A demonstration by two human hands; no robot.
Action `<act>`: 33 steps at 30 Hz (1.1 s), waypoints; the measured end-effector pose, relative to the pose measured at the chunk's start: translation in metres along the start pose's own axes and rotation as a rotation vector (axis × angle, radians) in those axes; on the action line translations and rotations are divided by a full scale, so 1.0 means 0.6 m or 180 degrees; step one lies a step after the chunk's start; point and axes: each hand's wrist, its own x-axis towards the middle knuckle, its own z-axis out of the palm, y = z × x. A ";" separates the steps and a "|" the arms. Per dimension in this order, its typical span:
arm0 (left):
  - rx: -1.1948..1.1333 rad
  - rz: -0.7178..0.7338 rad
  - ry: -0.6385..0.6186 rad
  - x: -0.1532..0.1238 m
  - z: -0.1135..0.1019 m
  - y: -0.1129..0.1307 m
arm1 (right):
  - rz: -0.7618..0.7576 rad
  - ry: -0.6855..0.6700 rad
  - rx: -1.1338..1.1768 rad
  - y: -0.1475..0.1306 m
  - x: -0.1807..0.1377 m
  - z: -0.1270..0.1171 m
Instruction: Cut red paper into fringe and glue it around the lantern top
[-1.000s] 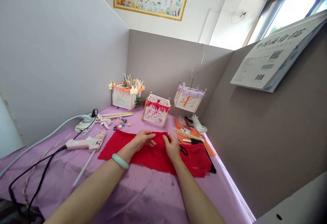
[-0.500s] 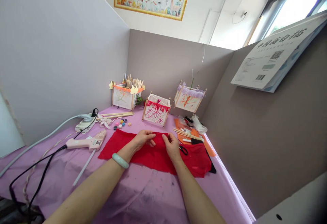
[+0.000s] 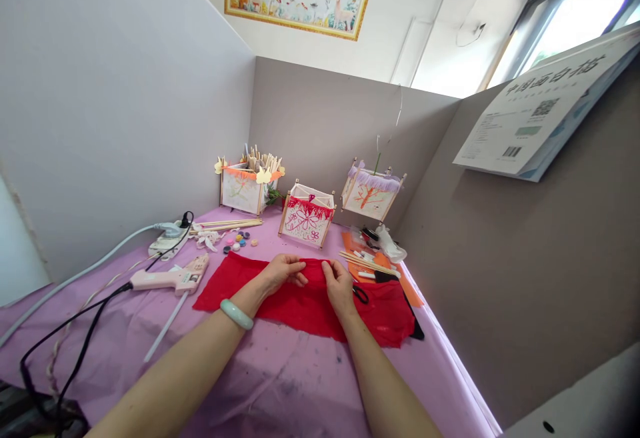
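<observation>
The red cloth [image 3: 300, 308] lies flat in the middle of the purple table cover [image 3: 280, 385]. It looks thin, light and limp, likely to crumple or slide rather than keep a shape, so it is best held by pinching along an edge. At its 12 o'clock edge the left hand [image 3: 280, 273] and right hand [image 3: 340, 288] each pinch a fold of it between thumb and fingertips. A glue gun [image 3: 170, 280] lies at the cloth's 9 o'clock, scissors [image 3: 360, 293] at 3 o'clock, and a red paper lantern [image 3: 306, 215] beyond at 12 o'clock.

Likely craft cubicle: lanterns [image 3: 307, 220], glue gun [image 3: 167, 281]
</observation>
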 end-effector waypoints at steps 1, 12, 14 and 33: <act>-0.0021 -0.0001 0.0008 0.000 0.000 0.000 | -0.0008 0.0005 -0.0007 0.000 0.000 0.000; -0.0021 0.0024 0.0111 0.002 0.000 0.000 | -0.0023 0.0032 -0.0040 -0.002 -0.001 -0.001; -0.0032 0.0027 0.0109 0.003 -0.002 -0.001 | -0.0032 0.0025 -0.0060 0.000 -0.001 -0.001; 0.0031 0.0071 0.0129 0.000 0.000 0.003 | 0.0059 -0.0089 -0.0166 -0.007 0.000 0.000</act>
